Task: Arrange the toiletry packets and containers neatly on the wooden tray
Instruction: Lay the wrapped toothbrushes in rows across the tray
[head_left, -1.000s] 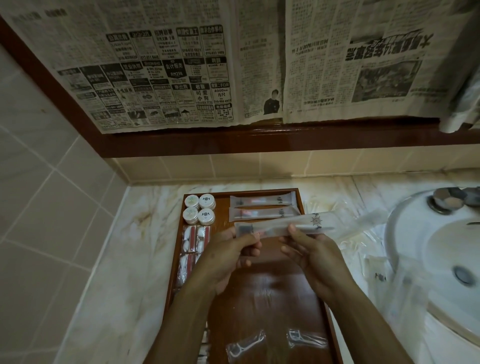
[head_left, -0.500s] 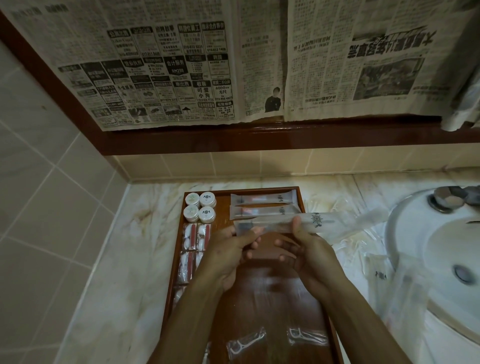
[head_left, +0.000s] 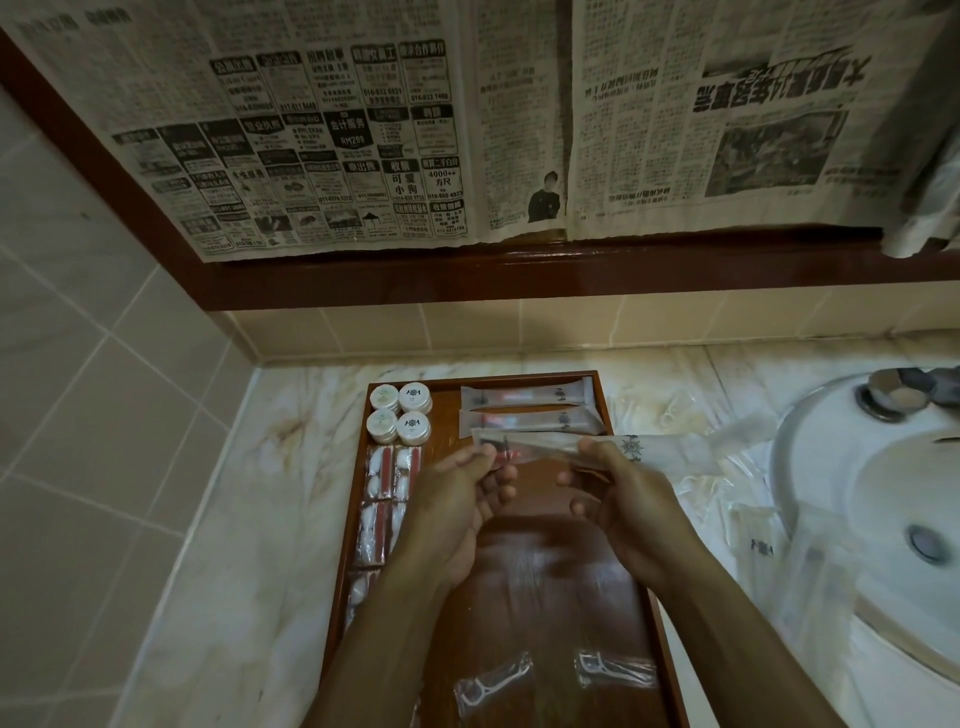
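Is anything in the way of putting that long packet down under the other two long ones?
Nothing visible blocks it. Both hands, left and right, hold the long packet just in front of the two packets already lying on the tray. The wood showing below it is bare, though the hands hide part of it.

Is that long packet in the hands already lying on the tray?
Not yet: both hands hold the long packet just above the wooden tray.

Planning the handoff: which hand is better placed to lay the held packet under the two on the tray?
Probably left hand: it grips the packet over the tray; right hand holds the overhanging end.
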